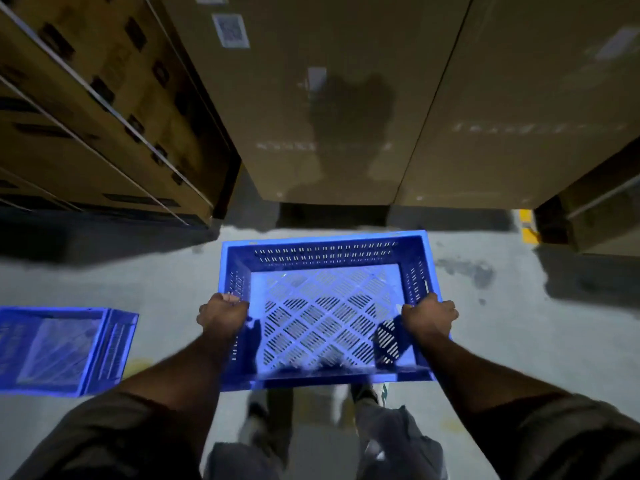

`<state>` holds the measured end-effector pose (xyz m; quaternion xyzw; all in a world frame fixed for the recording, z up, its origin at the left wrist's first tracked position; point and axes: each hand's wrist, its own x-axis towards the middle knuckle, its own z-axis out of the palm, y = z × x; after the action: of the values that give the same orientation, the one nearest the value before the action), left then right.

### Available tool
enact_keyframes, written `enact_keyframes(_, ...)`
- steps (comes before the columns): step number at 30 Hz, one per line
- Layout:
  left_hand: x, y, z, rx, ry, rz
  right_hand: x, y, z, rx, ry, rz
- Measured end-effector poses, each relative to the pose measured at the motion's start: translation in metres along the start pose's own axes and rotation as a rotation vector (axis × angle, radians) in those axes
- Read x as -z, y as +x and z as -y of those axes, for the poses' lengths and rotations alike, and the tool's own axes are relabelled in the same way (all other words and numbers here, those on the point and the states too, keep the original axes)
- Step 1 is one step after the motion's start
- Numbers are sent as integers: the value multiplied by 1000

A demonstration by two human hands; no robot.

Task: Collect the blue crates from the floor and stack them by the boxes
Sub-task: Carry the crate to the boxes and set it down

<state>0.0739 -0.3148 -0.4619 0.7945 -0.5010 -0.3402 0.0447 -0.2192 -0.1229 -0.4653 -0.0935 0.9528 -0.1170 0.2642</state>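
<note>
Down at the bottom of the frame, two bare forearms reach forward over the person's legs (pixel 381 427), and there's the grip: the left hand (pixel 221 315) is curled over the left rim and the right hand (pixel 429 318) is clamped on the right rim of a blue crate (pixel 325 306), carried open side up at centre frame. It reads as held clear of the floor (pixel 166 271), though how high I can't tell. The crate is empty, bright blue plastic, with a diamond-pattern slotted base and rows of vent slots along its walls; it looks rigid and light enough for this two-handed carry. Off at the lower left edge, a second blue crate (pixel 65 348) sits on the floor, well apart from the carried one; whether that's the stack started or one yet to be collected, I can't say. Straight ahead, tall cardboard boxes (pixel 346 98) fill the upper frame, with strapped cartons (pixel 86 116) at upper left. My read: mid-task, this crate on its way to the boxes, set-down not yet done.
</note>
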Motion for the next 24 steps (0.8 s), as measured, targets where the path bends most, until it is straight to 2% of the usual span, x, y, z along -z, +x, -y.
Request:
enact_keyframes(4,-55,58,-17,-5,39,29,-49,60,1,-37,-20,-5)
enact_keyframes(11,-239,219,3,-100,45,42,-239,185,-22,-128,49,-121)
enact_keyframes(15,-316,284,21,-196,42,64,-320,236,-38,-53,106,-198)
enact_keyframes(19,-365,332,19,-256,18,99,-356,287,-39,-12,123,-238)
enact_keyframes(24,-403,366,-12,-359,-5,68,-367,350,-19,62,116,-249)
